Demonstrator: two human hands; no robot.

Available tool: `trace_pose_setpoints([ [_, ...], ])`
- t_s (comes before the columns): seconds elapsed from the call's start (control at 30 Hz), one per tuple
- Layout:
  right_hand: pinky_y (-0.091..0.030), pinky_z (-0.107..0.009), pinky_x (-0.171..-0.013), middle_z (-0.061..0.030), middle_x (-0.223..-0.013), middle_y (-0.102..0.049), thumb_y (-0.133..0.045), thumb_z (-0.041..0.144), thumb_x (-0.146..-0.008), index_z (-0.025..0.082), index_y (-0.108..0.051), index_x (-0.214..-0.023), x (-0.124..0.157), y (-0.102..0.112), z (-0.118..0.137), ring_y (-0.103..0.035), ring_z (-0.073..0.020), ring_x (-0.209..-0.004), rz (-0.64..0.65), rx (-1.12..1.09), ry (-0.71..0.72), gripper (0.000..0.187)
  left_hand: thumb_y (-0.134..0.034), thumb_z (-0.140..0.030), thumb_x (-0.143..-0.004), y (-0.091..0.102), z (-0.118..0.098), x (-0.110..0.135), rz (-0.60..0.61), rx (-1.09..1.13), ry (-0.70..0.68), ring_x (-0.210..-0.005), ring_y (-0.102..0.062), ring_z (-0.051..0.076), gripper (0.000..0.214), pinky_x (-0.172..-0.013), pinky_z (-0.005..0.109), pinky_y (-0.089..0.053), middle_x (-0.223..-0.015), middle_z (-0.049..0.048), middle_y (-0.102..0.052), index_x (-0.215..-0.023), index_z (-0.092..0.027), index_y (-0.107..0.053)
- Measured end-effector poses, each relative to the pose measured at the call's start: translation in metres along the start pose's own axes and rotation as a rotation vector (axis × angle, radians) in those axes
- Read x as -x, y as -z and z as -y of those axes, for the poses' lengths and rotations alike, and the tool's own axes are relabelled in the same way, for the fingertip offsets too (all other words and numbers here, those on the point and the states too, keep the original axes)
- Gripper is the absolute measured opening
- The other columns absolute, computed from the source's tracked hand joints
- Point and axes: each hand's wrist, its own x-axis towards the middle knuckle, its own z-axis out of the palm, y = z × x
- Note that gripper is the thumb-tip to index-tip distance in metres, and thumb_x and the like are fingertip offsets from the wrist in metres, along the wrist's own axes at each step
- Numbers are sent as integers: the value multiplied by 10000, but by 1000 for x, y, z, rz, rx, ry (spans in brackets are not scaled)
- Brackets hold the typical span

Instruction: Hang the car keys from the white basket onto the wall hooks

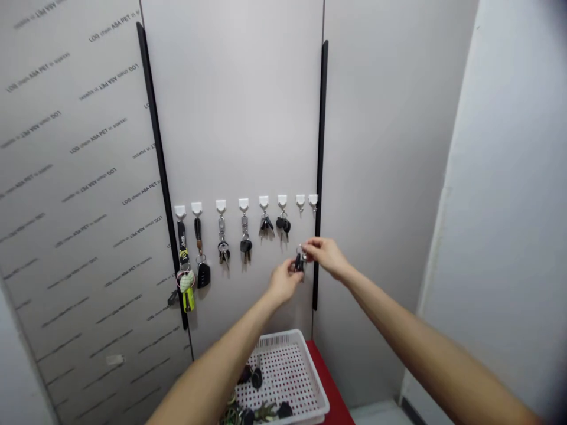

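Between my two hands is a bunch of keys (pixel 300 263) with black heads on a metal ring. My left hand (pixel 284 282) pinches the keys from below, while my right hand (pixel 325 255) grips the ring at the top with thumb and forefinger. Both hands are in front of the cabinet door, below the two rightmost white hooks (pixel 300 200), which carry nothing. Left of these, key bunches (pixel 266 224) hang from several other hooks, among them a black car key fob (pixel 203 274) and a keychain with a yellow-green tag (pixel 188 299).
Below my arms a white perforated basket (pixel 316 383) holds more keys (pixel 257 378) and stands on a red surface (pixel 330 383). Long black handles (pixel 322 147) run down the door edges. A white wall (pixel 505 195) rises on the right.
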Motion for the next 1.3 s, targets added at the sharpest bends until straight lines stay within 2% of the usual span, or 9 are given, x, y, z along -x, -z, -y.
trace_pose_setpoints([
  [0.13,-408,-174,-444,32,-482,-486,-456,131,-602,117,-508,-627,-33,13,29,-431,-37,-399,-150,-106,38,60,-451,-131,-627,6,-39,-32,-66,-135,-120,-658,-512,94,396,-664,239,-395,-817,42,-565,-1022,-139,-419],
  [0.3,-430,-189,-459,3,-527,-531,-445,134,-614,112,-538,-670,-66,18,38,-464,-48,-408,-265,-50,66,111,-439,-155,-643,6,-65,-48,-109,-262,-146,-746,-513,123,417,-717,265,-376,-891,56,-549,-1057,-148,-384],
  [0.47,-431,-199,-493,-31,-573,-578,-440,151,-615,112,-572,-705,-87,18,29,-512,-76,-450,-361,220,91,164,-428,-142,-638,7,-70,-49,-120,-324,-99,-831,-491,149,418,-748,267,-358,-963,80,-526,-1054,-132,-395],
  [0.67,-425,-221,-580,-45,-578,-596,-444,173,-614,112,-592,-700,-93,13,19,-559,-120,-563,-405,430,86,182,-425,-141,-638,10,-54,-44,-96,-324,-91,-831,-491,145,423,-751,264,-364,-961,91,-527,-1058,-104,-393],
  [0.87,-414,-253,-629,-64,-685,-597,-399,136,-632,89,-577,-788,-86,10,14,-554,-132,-670,-359,524,46,242,-441,-138,-637,24,-20,-21,-65,-281,-26,-757,-510,118,387,-731,258,-378,-927,86,-533,-1021,-93,-426],
  [1.0,-396,-272,-658,-93,-790,-579,-376,124,-639,56,-550,-840,-68,11,3,-531,-129,-729,-423,596,232,274,-447,-152,-643,41,30,17,-14,-225,44,-703,-514,90,367,-726,255,-384,-914,59,-536,-1009,-119,-437],
  [1.1,-383,-289,-680,-80,-775,-578,-388,166,-649,82,-551,-834,-29,3,-18,-524,-129,-724,-382,650,303,261,-445,-153,-643,53,76,62,17,-248,129,-723,-509,94,327,-731,246,-382,-899,55,-546,-969,-127,-469],
  [1.17,-390,-282,-675,-61,-758,-585,-403,170,-643,114,-562,-804,10,-12,-41,-528,-128,-699,-209,674,276,233,-442,-157,-643,59,104,93,30,-288,200,-744,-506,103,290,-730,240,-382,-875,49,-557,-927,-135,-495],
  [1.3,-402,-227,-641,-39,-742,-604,-437,172,-626,150,-587,-740,89,-60,-99,-534,-119,-667,388,685,126,189,-429,-139,-637,63,141,137,91,-377,266,-752,-505,109,242,-716,221,-384,-820,28,-572,-858,-155,-526],
])
